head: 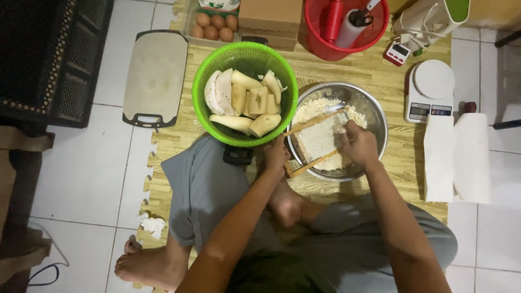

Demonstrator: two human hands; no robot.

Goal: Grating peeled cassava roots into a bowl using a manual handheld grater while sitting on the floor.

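Observation:
A steel bowl point(374, 111) on the mat holds pale grated pulp. A flat grater with a wooden frame point(315, 138) leans across the bowl's near side. My left hand point(275, 154) grips the grater's lower end at the bowl's rim. My right hand point(357, 144) is closed on a small pale piece pressed against the grater's upper right part; the piece is mostly hidden by my fingers. To the left, a green plastic basket point(209, 68) holds several peeled white root pieces point(244, 100).
A grey cutting board point(154, 76) lies at the left. Eggs in a clear tray point(214, 26), a cardboard box point(270, 19), a red bucket point(320, 46), a white kitchen scale point(429, 89) and white cloths point(456, 157) ring the wood-pattern mat. My crossed legs sit in front.

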